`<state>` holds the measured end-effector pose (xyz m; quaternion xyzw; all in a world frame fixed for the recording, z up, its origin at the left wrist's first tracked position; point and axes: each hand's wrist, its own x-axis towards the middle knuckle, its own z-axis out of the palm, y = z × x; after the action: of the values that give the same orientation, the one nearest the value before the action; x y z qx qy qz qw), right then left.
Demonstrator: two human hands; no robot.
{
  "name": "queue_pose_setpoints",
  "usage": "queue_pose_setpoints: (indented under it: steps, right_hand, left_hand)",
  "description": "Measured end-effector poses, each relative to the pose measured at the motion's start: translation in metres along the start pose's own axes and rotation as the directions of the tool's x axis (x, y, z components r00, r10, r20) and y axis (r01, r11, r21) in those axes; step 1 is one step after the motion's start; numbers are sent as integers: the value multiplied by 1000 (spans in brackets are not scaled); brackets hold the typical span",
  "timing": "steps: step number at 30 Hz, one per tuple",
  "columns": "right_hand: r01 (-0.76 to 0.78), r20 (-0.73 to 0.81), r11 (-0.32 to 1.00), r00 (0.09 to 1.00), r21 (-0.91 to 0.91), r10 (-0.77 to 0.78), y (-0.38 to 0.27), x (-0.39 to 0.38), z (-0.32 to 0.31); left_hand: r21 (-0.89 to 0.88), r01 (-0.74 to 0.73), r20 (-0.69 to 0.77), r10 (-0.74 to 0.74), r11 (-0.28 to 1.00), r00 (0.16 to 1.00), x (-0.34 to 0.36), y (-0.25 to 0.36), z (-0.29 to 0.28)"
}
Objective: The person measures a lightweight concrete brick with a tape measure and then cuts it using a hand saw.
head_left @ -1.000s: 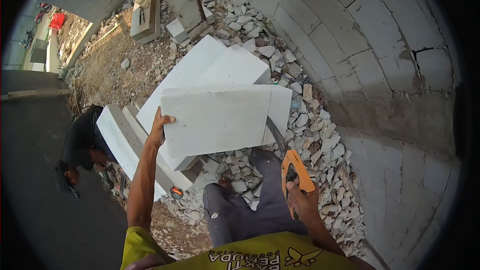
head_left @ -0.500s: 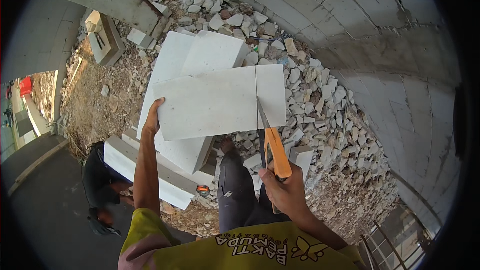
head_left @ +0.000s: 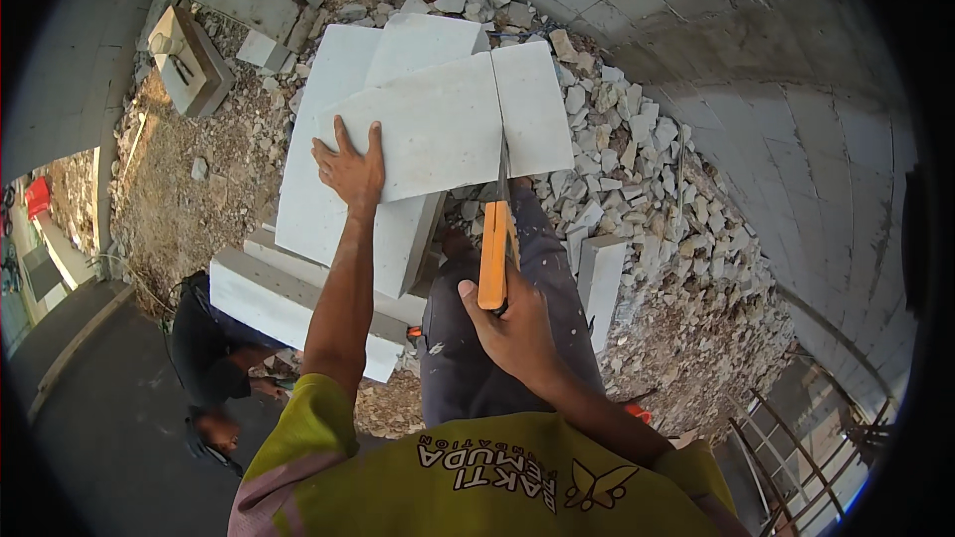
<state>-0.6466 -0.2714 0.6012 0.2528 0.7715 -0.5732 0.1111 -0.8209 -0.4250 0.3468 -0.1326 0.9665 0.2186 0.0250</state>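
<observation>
A flat white lightweight block (head_left: 438, 124) lies across other white blocks, its right end jutting out past them. My left hand (head_left: 350, 169) rests flat on the block's left part, fingers spread. In my right hand (head_left: 513, 330) is the handle of a handsaw (head_left: 493, 257) with orange on its grip. The saw's blade sits at the near edge of the block, in line with a thin dark cut running across its top to the far edge. My leg (head_left: 545, 239) is beneath the overhanging end. The lower blade is partly hidden by the block and handle.
Broken white rubble (head_left: 637, 164) covers the ground on the right, beside a grey block wall (head_left: 776, 129). More long white blocks (head_left: 288, 308) lie at the near left. Another person (head_left: 209, 348) in dark clothes is close by there. A block with a dark tool (head_left: 194, 65) stands far left.
My left hand has gone from gripping the block's left edge to lying flat on its top. The right hand has drawn the saw back and left. The block looks more tilted, its right end farther up.
</observation>
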Motion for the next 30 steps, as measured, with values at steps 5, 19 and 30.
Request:
queue_pose_setpoints:
  steps: [5, 19, 30]
  right_hand:
    - [-20, -172, 995, 985, -93, 4, 64, -24, 21]
    - [31, -215, 993, 975, -114, -55, 93, -9, 15]
    - [-44, -227, 996, 974, -75, 26, 87, -32, 22]
  left_hand:
    - [42, -18, 27, 17, 999, 999, -1, -4, 5]
    - [36, -377, 206, 363, 925, 909, -36, 33, 12]
    - [28, -826, 233, 800, 563, 554, -33, 21, 2]
